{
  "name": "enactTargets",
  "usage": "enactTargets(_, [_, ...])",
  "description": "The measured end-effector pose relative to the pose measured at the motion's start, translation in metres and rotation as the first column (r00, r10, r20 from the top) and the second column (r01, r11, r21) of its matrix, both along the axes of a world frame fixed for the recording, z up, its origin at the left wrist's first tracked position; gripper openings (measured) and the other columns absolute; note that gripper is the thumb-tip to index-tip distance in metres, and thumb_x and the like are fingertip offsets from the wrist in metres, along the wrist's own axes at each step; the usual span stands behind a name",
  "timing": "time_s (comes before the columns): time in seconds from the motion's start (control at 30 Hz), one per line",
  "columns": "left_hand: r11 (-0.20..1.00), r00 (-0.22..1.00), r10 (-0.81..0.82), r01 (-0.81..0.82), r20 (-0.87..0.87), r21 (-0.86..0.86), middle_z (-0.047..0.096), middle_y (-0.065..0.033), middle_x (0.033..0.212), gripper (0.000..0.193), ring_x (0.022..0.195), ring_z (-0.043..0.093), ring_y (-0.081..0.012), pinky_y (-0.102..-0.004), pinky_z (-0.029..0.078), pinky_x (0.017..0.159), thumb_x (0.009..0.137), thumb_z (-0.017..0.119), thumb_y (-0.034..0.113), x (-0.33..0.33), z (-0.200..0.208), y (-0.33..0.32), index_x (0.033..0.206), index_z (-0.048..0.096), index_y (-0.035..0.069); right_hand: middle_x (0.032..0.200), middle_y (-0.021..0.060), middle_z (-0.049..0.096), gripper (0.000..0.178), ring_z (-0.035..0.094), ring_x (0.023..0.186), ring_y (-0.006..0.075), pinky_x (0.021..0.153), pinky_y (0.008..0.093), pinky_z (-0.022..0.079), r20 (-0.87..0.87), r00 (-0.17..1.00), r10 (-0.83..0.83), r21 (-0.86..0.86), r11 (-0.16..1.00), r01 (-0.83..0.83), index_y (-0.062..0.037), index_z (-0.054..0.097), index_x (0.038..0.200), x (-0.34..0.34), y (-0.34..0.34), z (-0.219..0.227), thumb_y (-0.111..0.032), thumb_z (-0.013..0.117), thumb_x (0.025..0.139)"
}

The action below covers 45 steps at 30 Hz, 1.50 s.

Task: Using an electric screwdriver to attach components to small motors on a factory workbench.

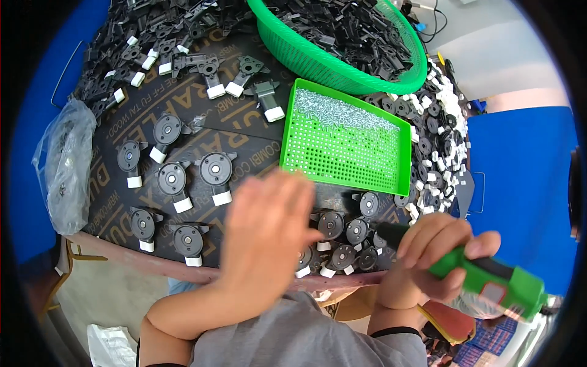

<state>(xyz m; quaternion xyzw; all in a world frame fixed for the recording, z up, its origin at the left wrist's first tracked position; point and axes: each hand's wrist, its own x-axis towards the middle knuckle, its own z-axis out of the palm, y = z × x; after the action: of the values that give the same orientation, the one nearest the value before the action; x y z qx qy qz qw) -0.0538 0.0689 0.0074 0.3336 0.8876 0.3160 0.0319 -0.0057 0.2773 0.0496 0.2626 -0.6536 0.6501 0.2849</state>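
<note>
The right hand (pixel 431 241) is gripping the green driver (pixel 520 290), its tip best kept clear of the left hand (pixel 266 223), whose grip is unclear.

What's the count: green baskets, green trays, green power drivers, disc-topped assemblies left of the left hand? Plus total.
Green basket: 1
Green tray: 1
Green power driver: 1
Disc-topped assemblies left of the left hand: 6
Total: 9

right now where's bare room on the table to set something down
The table is bare between the green tray and the round black units at left, and narrowly between those and the plastic bag. Crowded: right of the tray, with white pieces.
</note>
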Motion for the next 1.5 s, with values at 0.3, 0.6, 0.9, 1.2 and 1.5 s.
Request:
enactTargets(0.3, [0.936, 0.939, 0.178, -0.253, -0.292, -0.243, 0.060, -0.0167, 0.128, 0.048, 0.131, 0.049, -0.0372, -0.0541, 0.028, 0.117, 0.085, 0.069, 0.011, -0.035, -0.025, -0.054, 0.128, 0.058, -0.005, 0.063, 0.0068, 0.047, 0.029, 0.047, 0.050, 0.0183, 0.045, 0.0331, 0.045, 0.052, 0.928, -0.369, -0.051, 0.927, 0.371, -0.0092, 0.044, 0.117, -0.045, 0.001, -0.027, -0.024, 0.058, 0.096])
enactTargets(0.6, [0.998, 0.991, 0.024, -0.032, -0.128, -0.057, 0.061, -0.0157, 0.124, 0.050, 0.122, 0.056, -0.0319, -0.0501, 0.039, 0.110, 0.083, 0.071, 0.014, 0.001, -0.035, -0.023, 0.128, 0.059, -0.003, 0.063, 0.0078, 0.051, 0.026, 0.048, 0.049, 0.0178, 0.047, 0.0340, 0.047, 0.098, 0.939, -0.330, -0.003, 0.943, 0.332, -0.0098, 0.044, 0.117, -0.069, 0.010, -0.055, -0.016, 0.059, 0.096])
enactTargets(0.9, [0.989, 0.999, -0.033, 0.029, 0.025, 0.147, 0.061, -0.0145, 0.120, 0.048, 0.113, 0.058, -0.0314, -0.0503, 0.040, 0.107, 0.082, 0.074, 0.015, 0.000, -0.043, -0.011, 0.126, 0.060, -0.001, 0.064, 0.0074, 0.050, 0.026, 0.048, 0.048, 0.0177, 0.046, 0.0334, 0.046, 0.086, 0.932, -0.352, 0.022, 0.936, 0.351, -0.0100, 0.044, 0.118, -0.069, 0.011, -0.051, -0.017, 0.058, 0.097])
enactTargets(1.2, [0.966, 0.980, -0.032, -0.020, 0.196, 0.257, 0.063, -0.0118, 0.118, 0.046, 0.109, 0.060, -0.0319, -0.0509, 0.041, 0.107, 0.083, 0.076, 0.017, -0.007, -0.049, -0.017, 0.125, 0.062, 0.004, 0.067, 0.0065, 0.053, 0.025, 0.053, 0.050, 0.0191, 0.046, 0.0339, 0.050, 0.127, 0.979, -0.157, -0.038, 0.986, 0.163, -0.0119, 0.043, 0.117, -0.023, -0.049, -0.003, -0.020, 0.058, 0.098])
enactTargets(1.5, [0.963, 0.977, -0.035, -0.023, 0.211, 0.267, 0.061, -0.0111, 0.120, 0.046, 0.111, 0.058, -0.0314, -0.0510, 0.039, 0.108, 0.084, 0.073, 0.016, -0.005, -0.048, -0.018, 0.126, 0.060, 0.005, 0.070, 0.0106, 0.057, 0.032, 0.057, 0.054, 0.0230, 0.051, 0.0400, 0.053, 0.232, 0.973, -0.005, 0.113, 0.993, -0.022, -0.0113, 0.036, 0.113, -0.025, -0.055, -0.020, -0.018, 0.064, 0.097])
